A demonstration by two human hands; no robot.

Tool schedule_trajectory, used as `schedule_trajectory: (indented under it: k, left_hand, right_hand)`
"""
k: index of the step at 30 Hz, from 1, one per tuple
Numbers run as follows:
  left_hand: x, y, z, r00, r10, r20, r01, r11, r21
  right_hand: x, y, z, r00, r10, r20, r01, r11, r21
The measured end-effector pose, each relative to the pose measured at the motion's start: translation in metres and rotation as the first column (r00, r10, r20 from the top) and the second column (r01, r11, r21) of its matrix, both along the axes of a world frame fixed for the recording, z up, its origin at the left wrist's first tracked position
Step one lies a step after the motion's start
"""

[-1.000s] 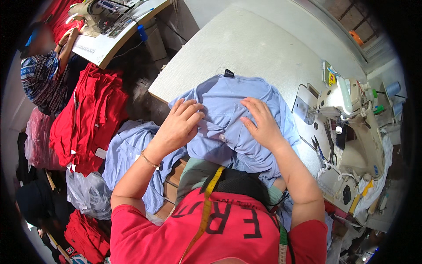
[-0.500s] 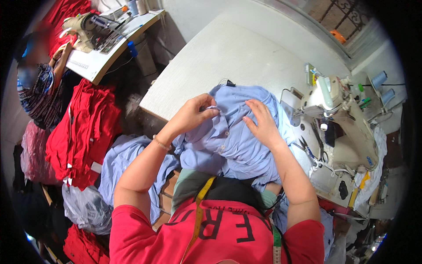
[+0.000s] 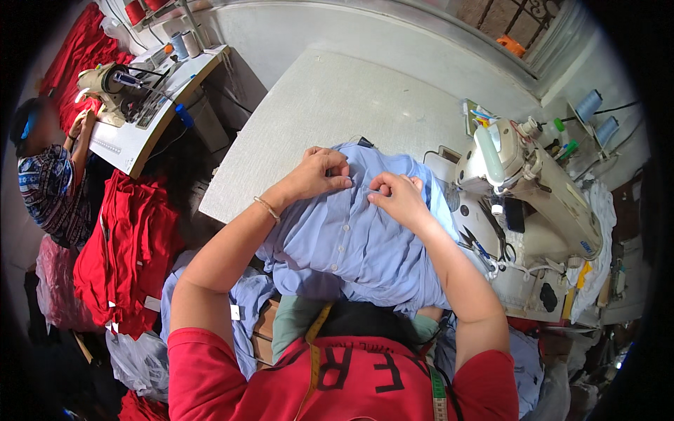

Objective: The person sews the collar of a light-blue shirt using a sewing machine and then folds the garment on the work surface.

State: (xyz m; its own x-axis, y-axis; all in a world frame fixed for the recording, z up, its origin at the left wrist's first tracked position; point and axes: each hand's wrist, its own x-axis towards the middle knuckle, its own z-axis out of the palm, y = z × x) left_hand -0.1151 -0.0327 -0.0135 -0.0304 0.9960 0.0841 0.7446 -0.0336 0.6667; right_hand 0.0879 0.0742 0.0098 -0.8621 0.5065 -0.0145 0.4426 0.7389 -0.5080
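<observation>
A light blue buttoned shirt (image 3: 316, 235) lies in loose folds across the near part of the table and over my lap. Its row of small pale buttons runs down the middle, below my hands. My left hand (image 3: 317, 173) is closed, thumb against fingers, pinching the shirt cloth near its upper part. Just to the right, my right hand (image 3: 400, 198) has its fingers curled to the thumb, also pinching the cloth. The exact bit of fabric between the fingertips is mostly hidden. A yellow measuring tape (image 3: 312, 365) hangs down my front.
On the right stands a sewing machine (image 3: 523, 165), with black scissors (image 3: 504, 238) beside it. The pale table (image 3: 302, 98) extends ahead. At the left, a person (image 3: 53, 175) works at another sewing machine (image 3: 112, 88). Red garments (image 3: 126, 252) and a plastic bag (image 3: 140, 361) are piled there.
My right hand has gone from spread fingers on the shirt to a pinch. The shirt front lies straighter, its buttons more in line. My left hand keeps its pinch. The view has shifted slightly.
</observation>
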Motion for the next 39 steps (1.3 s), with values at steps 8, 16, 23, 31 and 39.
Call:
schedule_trajectory:
  k: [8, 16, 23, 31, 39]
  left_hand:
    - [-0.004, 0.001, -0.010, 0.997, -0.029, 0.069, 0.018, 0.989, 0.149]
    - [0.005, 0.004, -0.006, 0.999, 0.004, 0.043, -0.009, 0.994, 0.106]
    - [0.011, 0.007, -0.001, 0.999, 0.008, -0.047, -0.007, 1.000, 0.028]
    - [0.014, 0.007, -0.004, 0.998, 0.067, -0.012, -0.066, 0.995, 0.073]
    - [0.015, 0.010, -0.010, 0.993, 0.110, -0.038, -0.104, 0.987, 0.123]
  right_hand:
    - [-0.002, 0.005, -0.010, 0.984, 0.072, -0.161, -0.047, 0.987, 0.154]
    - [0.001, 0.009, -0.005, 0.994, 0.102, -0.042, -0.099, 0.993, 0.070]
    - [0.000, 0.002, 0.013, 0.992, 0.021, 0.122, -0.019, 1.000, -0.020]
    - [0.002, 0.006, 0.009, 0.993, 0.004, -0.121, -0.025, 0.985, -0.173]
    - [-0.015, 0.022, -0.013, 0.952, 0.015, -0.307, -0.088, 0.970, -0.226]
